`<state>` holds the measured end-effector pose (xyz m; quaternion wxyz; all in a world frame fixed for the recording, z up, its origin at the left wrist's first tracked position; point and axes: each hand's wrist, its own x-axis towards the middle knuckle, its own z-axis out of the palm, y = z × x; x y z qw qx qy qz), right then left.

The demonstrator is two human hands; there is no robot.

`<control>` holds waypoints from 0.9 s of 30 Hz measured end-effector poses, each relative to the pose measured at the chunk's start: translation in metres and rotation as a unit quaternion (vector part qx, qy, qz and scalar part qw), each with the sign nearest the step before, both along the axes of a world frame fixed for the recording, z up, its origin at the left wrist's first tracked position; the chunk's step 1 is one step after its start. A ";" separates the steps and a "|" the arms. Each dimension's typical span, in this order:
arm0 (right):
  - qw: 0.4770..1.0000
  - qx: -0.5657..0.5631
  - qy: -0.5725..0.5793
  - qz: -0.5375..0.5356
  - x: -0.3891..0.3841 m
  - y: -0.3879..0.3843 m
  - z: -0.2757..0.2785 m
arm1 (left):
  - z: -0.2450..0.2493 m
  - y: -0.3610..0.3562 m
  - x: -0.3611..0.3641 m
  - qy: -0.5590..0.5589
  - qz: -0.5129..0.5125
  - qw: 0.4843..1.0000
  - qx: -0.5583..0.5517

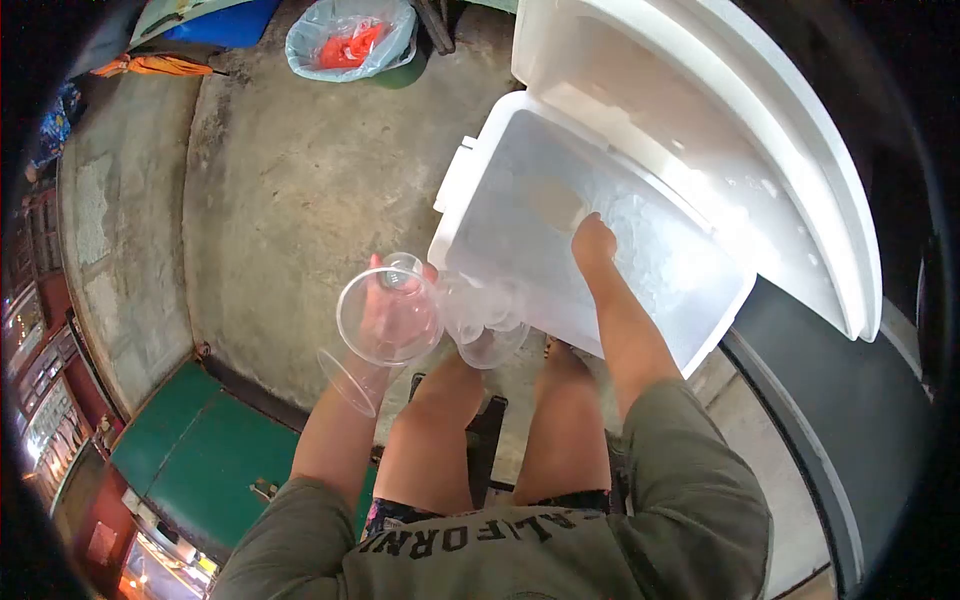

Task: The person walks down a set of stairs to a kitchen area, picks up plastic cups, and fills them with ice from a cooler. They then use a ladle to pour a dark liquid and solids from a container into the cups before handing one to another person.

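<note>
Several clear plastic cups (408, 335) are gathered in my left hand (378, 312), whose fingers show through the plastic. One cup faces me with its wide round rim, and another tilts off toward my forearm. More clear cups (492, 335) cluster on the right, beside the near edge of a white cooler box (470, 190). Inside that box, my right hand (595, 240) is closed on a pale, scoop-like tool (558, 205), its far end blurred against the ice (650, 250).
The cooler's white lid (690, 120) stands open along its right side. A lined trash bin (350, 45) with red plastic inside sits on the concrete floor (300, 170). A green metal cabinet (215, 450) is at lower left, a folded orange umbrella (155, 66) at upper left.
</note>
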<state>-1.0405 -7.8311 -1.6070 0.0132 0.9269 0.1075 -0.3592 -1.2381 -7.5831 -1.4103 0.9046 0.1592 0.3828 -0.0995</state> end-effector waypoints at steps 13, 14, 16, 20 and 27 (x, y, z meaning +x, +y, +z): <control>0.996 0.045 0.038 -0.066 -0.001 0.040 -0.037 | 0.012 -0.007 0.002 0.000 0.021 0.999 -0.027; 0.996 0.065 0.036 -0.048 0.009 0.035 -0.042 | 0.007 -0.005 0.005 -0.009 0.022 0.999 -0.024; 0.994 0.100 0.049 -0.014 0.008 0.016 -0.050 | 0.003 -0.002 -0.006 -0.010 0.024 0.999 -0.021; 0.988 0.140 0.048 -0.042 -0.011 -0.027 -0.022 | 0.007 0.004 -0.010 -0.033 0.003 0.999 0.009; 0.967 0.232 0.007 -0.105 -0.016 -0.062 0.059 | -0.005 0.009 -0.003 0.034 0.077 0.991 -0.103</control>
